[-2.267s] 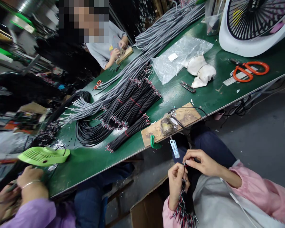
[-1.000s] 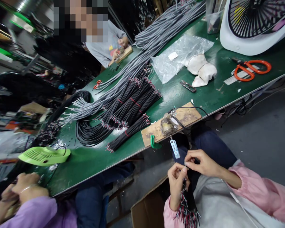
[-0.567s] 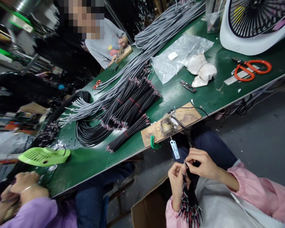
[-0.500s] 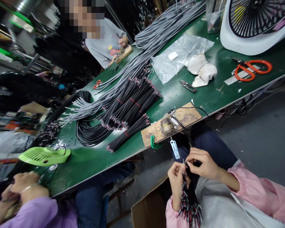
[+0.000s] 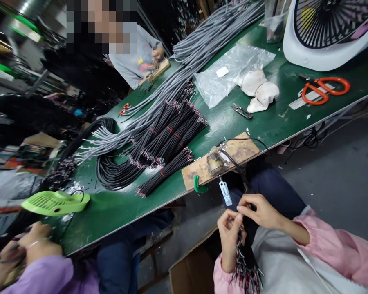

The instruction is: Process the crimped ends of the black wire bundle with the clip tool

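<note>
My left hand (image 5: pixel 230 232) is closed around a bundle of short black cables, whose stripped red, white and black wire ends (image 5: pixel 248 271) hang below it over my lap. Thumb and forefinger of my right hand (image 5: pixel 260 211) pinch together just above the left fingertips, at the upper end of the bundle. Whatever lies between those right fingertips is too small to make out. Just above my hands, a light blue tag-like piece (image 5: pixel 225 193) hangs from a fixture on a wooden board (image 5: pixel 243 148) at the table edge.
Bundled black cables (image 5: pixel 171 134) and long grey cables (image 5: pixel 199 49) lie across the green table (image 5: pixel 110 220). Orange-handled scissors (image 5: pixel 326 90), small snips (image 5: pixel 241 111) and a white fan (image 5: pixel 322 59) are at right. A purple-sleeved co-worker (image 5: pixel 46 269) sits at left; another person sits across.
My right fingertips have come down closer to the left ones, and the thin pale wire tip that stuck up between my hands no longer shows. The view has shifted slightly.
</note>
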`<control>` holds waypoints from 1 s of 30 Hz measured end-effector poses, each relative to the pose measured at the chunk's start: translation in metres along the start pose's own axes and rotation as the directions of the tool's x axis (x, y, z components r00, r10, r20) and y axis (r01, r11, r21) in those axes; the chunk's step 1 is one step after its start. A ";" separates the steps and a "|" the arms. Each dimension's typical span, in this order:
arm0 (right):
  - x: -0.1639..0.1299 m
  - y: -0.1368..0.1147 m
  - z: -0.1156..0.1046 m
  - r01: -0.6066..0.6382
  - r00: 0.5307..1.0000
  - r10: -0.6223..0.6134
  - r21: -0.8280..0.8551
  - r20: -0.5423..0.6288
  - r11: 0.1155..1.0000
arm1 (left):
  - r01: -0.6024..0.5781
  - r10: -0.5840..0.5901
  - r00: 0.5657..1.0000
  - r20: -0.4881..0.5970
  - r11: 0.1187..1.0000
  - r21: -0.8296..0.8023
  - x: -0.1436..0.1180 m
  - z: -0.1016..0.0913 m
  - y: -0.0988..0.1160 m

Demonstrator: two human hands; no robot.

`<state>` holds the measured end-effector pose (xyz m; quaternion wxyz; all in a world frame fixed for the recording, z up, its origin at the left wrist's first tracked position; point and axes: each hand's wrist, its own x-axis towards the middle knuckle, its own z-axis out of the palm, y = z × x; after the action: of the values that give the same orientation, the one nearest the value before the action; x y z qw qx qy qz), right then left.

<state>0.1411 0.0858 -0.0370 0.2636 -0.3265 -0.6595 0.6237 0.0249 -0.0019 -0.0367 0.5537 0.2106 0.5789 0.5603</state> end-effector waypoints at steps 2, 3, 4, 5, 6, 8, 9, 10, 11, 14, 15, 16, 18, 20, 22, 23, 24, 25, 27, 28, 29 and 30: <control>0.000 0.002 0.001 -0.026 1.000 0.026 0.035 0.010 0.999 | 0.015 -0.015 1.000 -0.001 1.000 0.011 0.000 0.001 0.001; 0.000 0.003 0.003 -0.046 0.999 0.044 0.081 0.027 0.996 | 0.018 -0.018 1.000 0.000 1.000 0.013 0.000 0.002 0.001; 0.000 0.005 0.004 -0.071 0.997 0.065 0.142 0.045 0.987 | 0.019 -0.019 1.000 0.002 1.000 0.013 0.000 0.002 0.002; 0.001 0.006 0.005 -0.096 0.995 0.087 0.207 0.057 0.974 | 0.018 -0.018 1.000 0.002 1.000 0.012 0.000 0.002 0.003; 0.001 0.008 0.006 -0.116 0.993 0.105 0.266 0.056 0.957 | 0.015 -0.015 1.000 0.000 1.000 0.011 0.000 0.002 0.003; 0.002 0.010 0.006 -0.131 0.991 0.134 0.343 0.015 0.930 | 0.003 -0.003 1.000 -0.006 1.000 0.015 0.000 0.001 0.004; 0.003 0.010 0.005 -0.131 0.989 0.145 0.356 -0.012 0.925 | -0.002 0.002 1.000 -0.010 1.000 0.018 0.000 0.000 0.004; 0.004 0.011 0.003 -0.130 0.988 0.151 0.357 -0.030 0.925 | -0.008 0.009 1.000 -0.013 1.000 0.021 0.000 0.000 0.004; 0.005 0.011 0.001 -0.132 0.987 0.154 0.350 -0.036 0.927 | -0.016 0.016 1.000 -0.017 1.000 0.023 0.000 -0.001 0.004; 0.006 0.009 -0.004 -0.157 0.987 0.157 0.333 0.027 0.930 | -0.029 0.030 0.999 -0.026 0.999 0.016 0.000 -0.002 0.004; 0.005 0.008 -0.004 -0.166 0.986 0.155 0.331 0.060 0.929 | -0.032 0.032 0.999 -0.029 0.999 0.012 0.000 -0.002 0.005; 0.005 0.006 -0.004 -0.172 0.985 0.151 0.328 0.088 0.929 | -0.033 0.034 0.999 -0.028 0.999 0.011 0.000 -0.002 0.005; 0.004 0.005 -0.002 -0.172 0.983 0.142 0.313 0.117 0.934 | -0.035 0.035 0.999 -0.022 0.999 0.013 0.000 -0.002 0.005; 0.003 0.004 0.001 -0.159 0.985 0.134 0.283 0.105 0.946 | -0.035 0.035 0.999 -0.013 0.999 0.018 0.000 -0.001 0.004; 0.002 0.005 0.002 -0.142 0.989 0.126 0.242 0.080 0.960 | -0.034 0.035 0.999 -0.019 0.999 0.027 0.000 -0.001 0.004; 0.002 0.005 0.002 -0.129 0.991 0.117 0.214 0.068 0.968 | -0.032 0.033 0.999 -0.027 0.999 0.034 0.000 0.000 0.004; 0.002 0.005 0.002 -0.112 0.993 0.103 0.184 0.056 0.977 | -0.031 0.032 0.999 -0.035 0.999 0.040 0.000 0.000 0.003; 0.002 0.005 0.001 -0.094 0.995 0.088 0.156 0.044 0.983 | -0.028 0.030 0.999 -0.040 0.999 0.045 0.000 0.001 0.003; 0.002 0.004 0.000 -0.065 0.998 0.062 0.119 0.031 0.991 | -0.021 0.023 0.999 -0.044 0.999 0.045 0.000 0.002 0.002; 0.002 0.004 0.000 -0.057 0.998 0.055 0.111 0.028 0.992 | -0.018 0.020 0.999 -0.043 0.999 0.042 0.000 0.002 0.002; 0.002 0.003 -0.001 -0.056 0.998 0.053 0.110 0.029 0.992 | -0.017 0.018 0.999 -0.041 0.999 0.039 -0.001 0.003 0.002; 0.002 0.003 -0.001 -0.058 0.998 0.055 0.112 0.034 0.992 | -0.016 0.017 0.999 -0.039 0.999 0.038 -0.001 0.003 0.001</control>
<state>0.1407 0.0877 -0.0403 0.2535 -0.3198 -0.6176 0.6723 0.0269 -0.0010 -0.0348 0.5334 0.2146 0.5985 0.5579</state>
